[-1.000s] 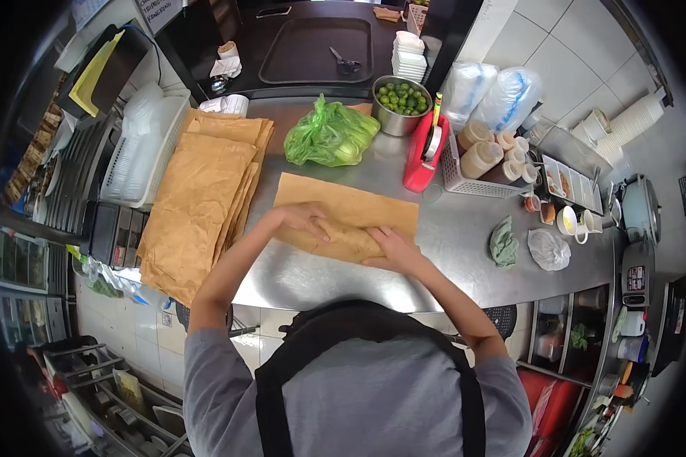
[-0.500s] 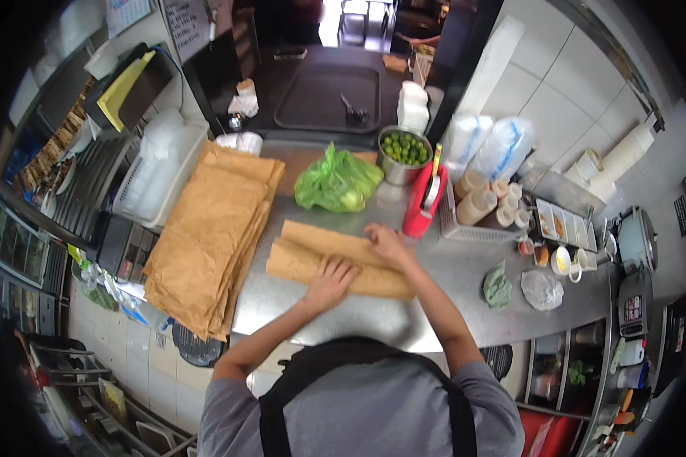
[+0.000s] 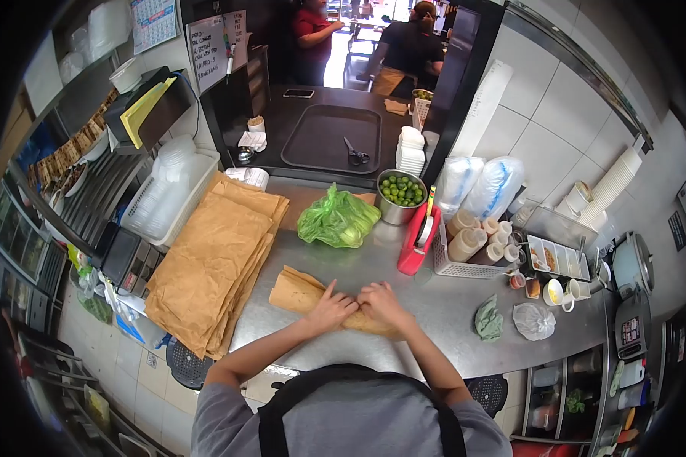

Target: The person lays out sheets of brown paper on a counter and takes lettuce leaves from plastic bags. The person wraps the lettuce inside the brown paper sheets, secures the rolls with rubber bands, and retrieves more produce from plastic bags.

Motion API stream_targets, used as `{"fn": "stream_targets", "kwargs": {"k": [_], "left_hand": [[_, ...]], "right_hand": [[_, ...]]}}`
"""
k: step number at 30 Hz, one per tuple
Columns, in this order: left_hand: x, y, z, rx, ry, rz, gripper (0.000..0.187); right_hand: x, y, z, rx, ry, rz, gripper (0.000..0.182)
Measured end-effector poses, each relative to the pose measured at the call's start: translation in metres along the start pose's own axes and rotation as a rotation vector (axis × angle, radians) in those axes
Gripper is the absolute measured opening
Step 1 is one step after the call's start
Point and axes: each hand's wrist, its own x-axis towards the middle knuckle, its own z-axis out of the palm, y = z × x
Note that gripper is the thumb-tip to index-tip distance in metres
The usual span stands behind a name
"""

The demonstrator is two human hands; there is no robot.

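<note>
A rolled length of brown paper (image 3: pixel 293 292) lies across the steel counter in front of me. My left hand (image 3: pixel 333 308) presses on the middle of the roll, fingers curled over it with one finger raised. Right beside it, my right hand (image 3: pixel 379 302) is closed on the roll, its fingers bent down onto the paper. The hands nearly touch. Whether anything is inside the roll is hidden. Beyond the roll sits a knotted green plastic bag (image 3: pixel 338 217) with something green in it. To the left is a tall stack of brown paper sheets (image 3: pixel 209 259).
Behind the roll stand a red tape dispenser (image 3: pixel 417 244) and a steel pot of green limes (image 3: pixel 401 192). A basket of bottles (image 3: pixel 469 266) is at the right, near two small bags. A black tray (image 3: pixel 332 137) holds scissors. Two people stand beyond the opening.
My hands have come together at the middle of the roll, the right one moving inward. The paper is now rolled narrower. The view has tilted up, showing people beyond the opening.
</note>
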Motion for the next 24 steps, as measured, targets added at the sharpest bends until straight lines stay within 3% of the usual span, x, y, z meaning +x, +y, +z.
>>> {"fn": "stream_targets", "kwargs": {"k": [1, 3, 5, 8, 11, 13, 16, 17, 20, 23, 24], "left_hand": [[0.000, 0.002, 0.006, -0.038, -0.004, -0.028, 0.057], [0.000, 0.003, 0.013, -0.105, -0.012, -0.081, 0.054], [-0.003, 0.010, 0.007, -0.132, -0.059, -0.119, 0.056], [-0.012, 0.019, 0.006, -0.181, -0.082, -0.139, 0.059], [-0.025, 0.030, 0.007, -0.225, -0.070, -0.174, 0.064], [-0.028, 0.037, -0.008, -0.246, -0.120, -0.255, 0.070], [-0.035, 0.037, 0.013, -0.152, 0.122, -0.147, 0.065], [-0.038, 0.039, 0.019, -0.136, 0.109, -0.173, 0.064], [-0.034, 0.045, 0.005, -0.094, 0.046, -0.249, 0.059], [-0.031, 0.043, -0.006, -0.121, -0.078, -0.294, 0.057], [-0.028, 0.040, 0.000, -0.151, -0.094, -0.300, 0.057]], "right_hand": [[-0.004, 0.008, -0.009, 0.078, -0.075, 0.009, 0.007], [-0.010, 0.042, -0.020, 0.257, -0.098, 0.257, 0.012], [-0.024, 0.078, -0.028, -0.065, -0.063, 0.484, 0.017], [-0.054, 0.104, -0.022, -0.099, 0.245, 0.495, 0.011], [-0.072, 0.118, -0.002, 0.015, 0.378, 0.413, 0.014], [-0.075, 0.124, 0.016, 0.001, 0.416, 0.475, 0.017], [-0.077, 0.123, 0.024, -0.152, 0.495, 0.444, 0.015], [-0.077, 0.121, 0.024, -0.226, 0.526, 0.412, 0.013], [-0.082, 0.131, 0.027, 0.828, 0.862, 0.569, 0.009], [-0.080, 0.099, -0.012, 1.153, 1.136, 0.681, 0.013], [-0.076, 0.082, -0.031, 1.226, 1.098, 0.664, 0.016]]}}
